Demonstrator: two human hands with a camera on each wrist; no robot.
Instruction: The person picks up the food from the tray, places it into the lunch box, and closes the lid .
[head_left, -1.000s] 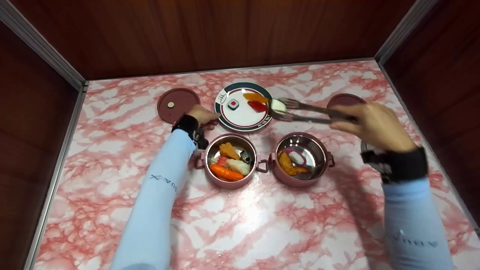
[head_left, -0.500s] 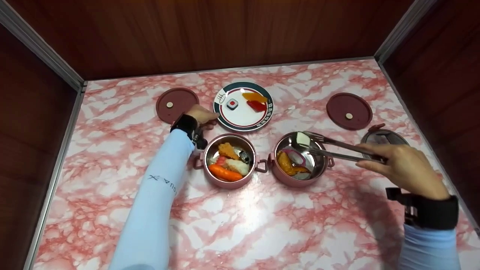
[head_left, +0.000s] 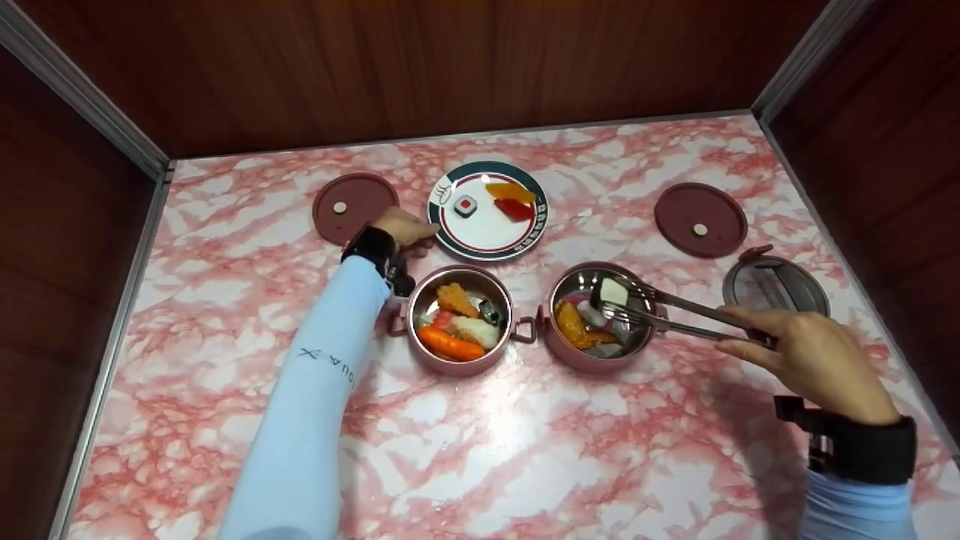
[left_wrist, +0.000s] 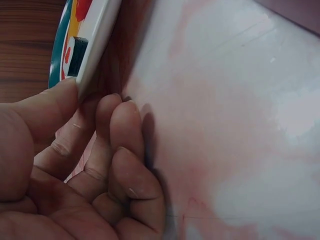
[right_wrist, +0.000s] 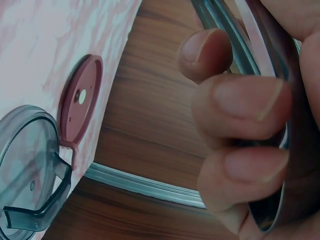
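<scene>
My left hand [head_left: 401, 227] pinches the near left rim of a round plate [head_left: 480, 238], thumb on top and fingers below, as the left wrist view [left_wrist: 75, 145] shows. On the plate are a small sushi roll [head_left: 466, 205], an orange piece [head_left: 510, 192] and a red piece [head_left: 514, 209]. My right hand [head_left: 817, 356] grips metal tongs [head_left: 701, 315], reaching left into the right pink pot [head_left: 592, 365]. Between the tong tips is a white, dark-sided block [head_left: 614, 292]. Orange-brown pieces [head_left: 571, 328] and a pale purple-edged slice [head_left: 592, 314] lie inside that pot.
The left pink pot [head_left: 459, 368] holds a carrot [head_left: 450, 344], a fried drumstick-like piece [head_left: 454, 300] and other food. Dark pink round lids lie at back left [head_left: 360, 196] and back right [head_left: 705, 206]. A clear handled lid [head_left: 757, 289] sits near my right hand. Wooden walls enclose the table.
The tongs carried the white block from the plate's right edge to the right pot, then slightly lower into it. My left hand stayed at the plate rim.
</scene>
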